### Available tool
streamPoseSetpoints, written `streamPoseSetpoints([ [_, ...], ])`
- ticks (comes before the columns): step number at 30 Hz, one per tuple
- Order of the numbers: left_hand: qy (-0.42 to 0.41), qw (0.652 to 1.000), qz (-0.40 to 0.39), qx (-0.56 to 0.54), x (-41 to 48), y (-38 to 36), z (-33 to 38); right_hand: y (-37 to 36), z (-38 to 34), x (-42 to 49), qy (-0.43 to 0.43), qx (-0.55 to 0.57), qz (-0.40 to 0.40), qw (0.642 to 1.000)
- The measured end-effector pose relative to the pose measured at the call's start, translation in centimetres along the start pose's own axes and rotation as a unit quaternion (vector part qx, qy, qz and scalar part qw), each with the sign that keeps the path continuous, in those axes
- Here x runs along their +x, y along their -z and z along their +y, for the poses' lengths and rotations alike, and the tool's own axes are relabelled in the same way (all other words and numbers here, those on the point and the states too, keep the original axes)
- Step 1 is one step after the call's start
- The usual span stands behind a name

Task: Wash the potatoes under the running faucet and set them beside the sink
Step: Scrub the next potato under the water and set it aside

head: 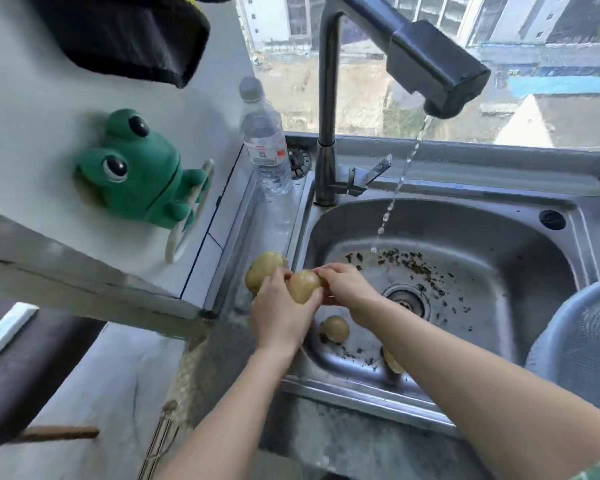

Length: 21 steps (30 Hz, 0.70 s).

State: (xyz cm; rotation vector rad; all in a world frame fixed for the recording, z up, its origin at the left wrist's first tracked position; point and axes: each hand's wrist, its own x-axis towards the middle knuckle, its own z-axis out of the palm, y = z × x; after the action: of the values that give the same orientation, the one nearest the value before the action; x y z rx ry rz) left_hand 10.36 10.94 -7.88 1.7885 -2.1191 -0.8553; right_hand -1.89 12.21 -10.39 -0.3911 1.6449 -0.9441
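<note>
My left hand [279,311] and my right hand [349,285] both grip one yellowish potato [302,285] over the sink's left rim. Another potato [262,270] lies just left of it on the steel ledge beside the sink, touching my left hand. A small potato [336,329] lies in the steel sink basin [465,244], and one more potato [392,360] shows partly behind my right forearm. The dark faucet [433,67] runs; its thin stream [400,181] falls into the basin to the right of my hands, away from the held potato.
A clear plastic bottle [265,143] stands on the ledge behind the potatoes. A green frog holder [136,171] hangs on the white wall at left. A grey mesh strainer [582,344] sits at the sink's right edge. Dark debris dots the basin around the drain [407,301].
</note>
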Motion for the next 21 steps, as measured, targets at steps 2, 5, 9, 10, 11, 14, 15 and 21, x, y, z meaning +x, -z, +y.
streamPoseSetpoints([
  [2,0.013,0.999,0.036,0.019,-0.7,0.9,-1.1,-0.9,0.2,-0.4,-0.006,-0.001,-0.008,1.0],
  [5,0.044,0.997,0.062,0.028,-1.6,2.1,-2.6,-2.1,0.8,-1.0,-0.023,0.003,-0.024,0.999],
  [9,0.066,0.996,0.045,0.043,-2.1,2.7,-3.9,-3.0,1.1,-1.6,-0.031,-0.005,-0.028,0.999],
  [10,0.068,0.996,0.043,0.043,-2.1,2.8,-4.1,-3.1,1.2,-1.7,-0.031,-0.004,-0.025,0.999],
  [11,0.07,0.996,0.04,0.043,-2.1,2.8,-4.2,-3.2,1.2,-1.7,-0.031,-0.004,-0.02,0.999],
  [14,0.061,0.995,0.041,0.068,-2.0,2.6,-4.6,-3.3,1.6,-1.8,-0.025,-0.013,-0.014,1.0],
  [15,0.059,0.994,0.041,0.079,-2.0,2.5,-4.8,-3.3,1.8,-1.9,-0.026,-0.018,-0.013,0.999],
  [21,-0.005,0.985,0.121,0.123,-2.7,2.5,-4.3,-2.9,2.6,-2.5,-0.034,-0.017,-0.021,0.999],
])
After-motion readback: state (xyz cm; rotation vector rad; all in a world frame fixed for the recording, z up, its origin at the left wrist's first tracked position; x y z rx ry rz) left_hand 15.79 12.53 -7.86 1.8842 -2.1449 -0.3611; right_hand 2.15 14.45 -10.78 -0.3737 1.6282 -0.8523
